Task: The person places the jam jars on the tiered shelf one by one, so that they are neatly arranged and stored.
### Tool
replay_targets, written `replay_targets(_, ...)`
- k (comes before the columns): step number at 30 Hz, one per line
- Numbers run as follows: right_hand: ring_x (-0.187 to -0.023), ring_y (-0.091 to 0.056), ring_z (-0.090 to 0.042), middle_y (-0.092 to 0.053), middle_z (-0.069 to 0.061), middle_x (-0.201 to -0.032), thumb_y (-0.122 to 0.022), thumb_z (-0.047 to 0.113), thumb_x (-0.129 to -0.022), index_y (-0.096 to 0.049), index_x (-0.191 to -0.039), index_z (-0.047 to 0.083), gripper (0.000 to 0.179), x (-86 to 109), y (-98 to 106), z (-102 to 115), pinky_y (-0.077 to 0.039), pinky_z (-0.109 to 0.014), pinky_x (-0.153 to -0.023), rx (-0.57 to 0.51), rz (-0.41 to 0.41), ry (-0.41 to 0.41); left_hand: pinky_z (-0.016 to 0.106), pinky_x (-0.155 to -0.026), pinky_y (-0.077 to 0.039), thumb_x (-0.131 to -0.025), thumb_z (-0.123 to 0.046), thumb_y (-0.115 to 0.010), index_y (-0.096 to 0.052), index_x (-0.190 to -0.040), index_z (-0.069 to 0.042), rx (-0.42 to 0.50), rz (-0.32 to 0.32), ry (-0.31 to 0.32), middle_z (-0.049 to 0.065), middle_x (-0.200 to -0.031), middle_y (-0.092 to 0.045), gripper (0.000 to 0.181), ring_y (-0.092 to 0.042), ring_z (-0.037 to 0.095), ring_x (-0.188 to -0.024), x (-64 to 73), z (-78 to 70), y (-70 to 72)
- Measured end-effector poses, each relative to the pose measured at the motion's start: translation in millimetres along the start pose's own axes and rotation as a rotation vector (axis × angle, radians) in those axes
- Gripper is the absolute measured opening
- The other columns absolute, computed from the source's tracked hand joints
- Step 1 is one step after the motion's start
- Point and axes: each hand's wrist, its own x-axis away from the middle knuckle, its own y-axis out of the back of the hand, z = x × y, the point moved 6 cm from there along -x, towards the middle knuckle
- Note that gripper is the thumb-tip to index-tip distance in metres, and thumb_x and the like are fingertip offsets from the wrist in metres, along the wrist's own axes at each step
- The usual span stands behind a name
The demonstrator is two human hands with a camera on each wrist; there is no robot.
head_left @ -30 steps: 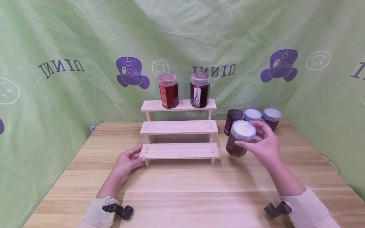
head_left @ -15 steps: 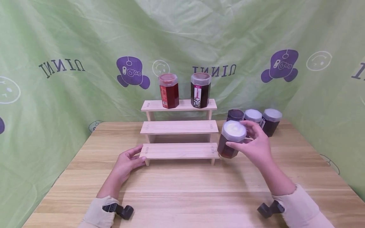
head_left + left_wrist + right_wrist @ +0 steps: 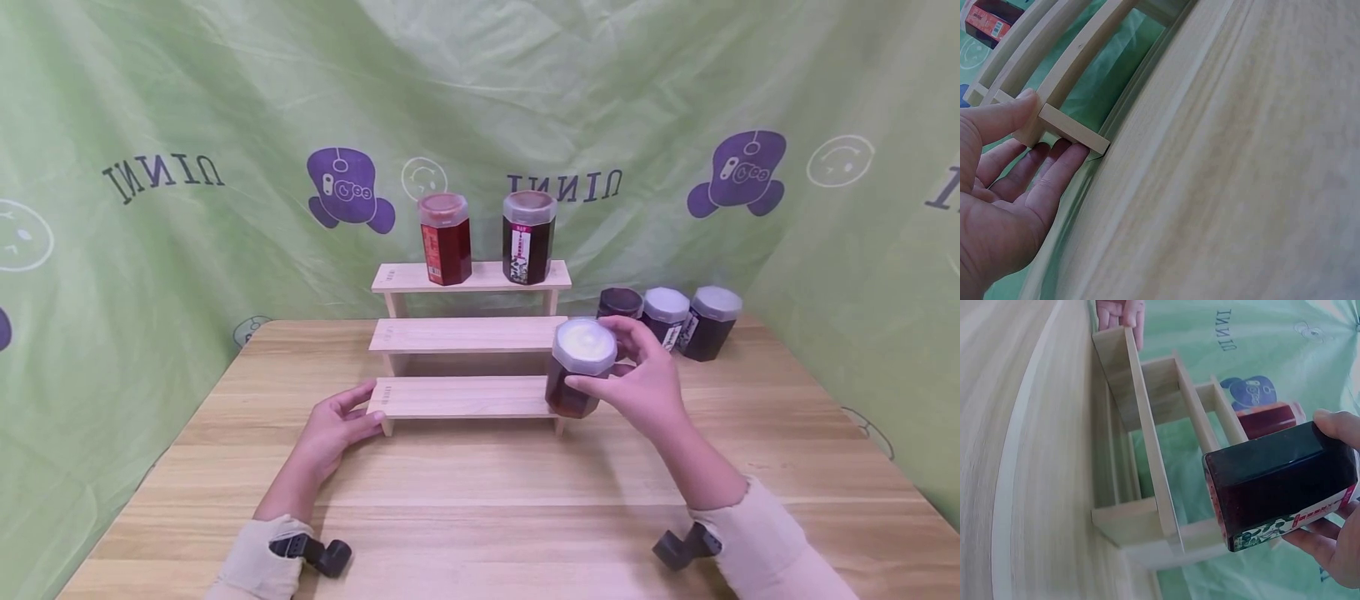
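Note:
A three-tier wooden display stand (image 3: 465,397) stands on the table. My left hand (image 3: 337,428) holds the left end of its lowest step, thumb at the front corner and fingers by the leg, as the left wrist view shows (image 3: 1016,169). In my right hand (image 3: 643,379) is a dark jar (image 3: 1279,481) with a whitish lid and a printed label, held between thumb and fingers, slightly tilted. It is over the right end of the lowest step; the right wrist view shows its base apart from the wood. A red jar (image 3: 448,250) and a dark jar (image 3: 528,250) stand on the top step.
Right of the stand, at the back of the wooden table (image 3: 480,517), stand a purple-lidded jar (image 3: 620,302), partly hidden by my right hand, and two white-lidded jars, one in the middle (image 3: 666,307) and one rightmost (image 3: 711,329). A green printed curtain (image 3: 225,92) encloses the table.
My right hand has carried the dark jar leftward from beside the other jars to over the lowest step's right end. The left hand and the stand have stayed put.

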Motion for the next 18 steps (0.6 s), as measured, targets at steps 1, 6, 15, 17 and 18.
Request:
replay_targets(1,-0.106,-0.058,-0.022,-0.064,-0.01,-0.122,-0.095,0.011,-0.058,-0.054,-0.13,0.007,0.083,0.1,-2,1,-0.055,-0.017,-0.08,-0.005,0.005,0.002,0.034,-0.089,-0.057,-0.086,0.011,-0.066,-0.036,-0.146,0.006,0.001,0.001,-0.002,0.03,-0.147,-0.036,0.067,-0.066,0.011,-0.098,-0.1,-0.3,-0.1)
replay_targets(6,-0.105,-0.06,-0.024,-0.064,-0.009,-0.12,-0.096,0.014,-0.058,-0.056,-0.129,0.009,0.082,-0.7,-13,2,-0.056,-0.021,-0.082,-0.006,0.023,0.001,0.035,-0.089,-0.057,-0.086,0.01,-0.066,-0.036,-0.146,0.006,0.007,0.005,-0.006,0.031,-0.145,-0.038,0.067,-0.066,0.012,-0.098,0.1,-0.7,0.0)
replay_targets(15,-0.108,-0.059,-0.021,-0.063,-0.008,-0.121,-0.095,0.01,-0.057,-0.056,-0.128,0.009,0.081,-3.4,-30,10,-0.057,-0.036,-0.087,-0.03,0.051,0.004,0.035,-0.088,-0.057,-0.085,0.01,-0.068,-0.036,-0.146,0.006,0.001,0.004,-0.003,0.03,-0.146,-0.037,0.069,-0.066,0.012,-0.098,-1.5,1.5,1.0)
replay_targets(17,-0.109,-0.059,-0.021,-0.062,-0.008,-0.121,-0.095,0.008,-0.057,-0.056,-0.128,0.008,0.081,-4.2,-34,12,-0.057,-0.038,-0.087,-0.044,0.056,0.009,0.035,-0.088,-0.057,-0.086,0.01,-0.067,-0.036,-0.147,0.005,-0.001,0.009,-0.003,0.029,-0.146,-0.037,0.069,-0.066,0.012,-0.098,-1.8,1.7,1.1)
replay_targets(18,-0.109,-0.059,-0.021,-0.063,-0.008,-0.121,-0.095,0.008,-0.057,-0.056,-0.128,0.008,0.081,-4.6,-36,14,-0.057,-0.038,-0.088,-0.052,0.057,0.011,0.035,-0.088,-0.057,-0.085,0.01,-0.067,-0.036,-0.147,0.005,-0.001,0.008,-0.003,0.029,-0.146,-0.037,0.069,-0.066,0.012,-0.098,-1.8,1.7,1.1)
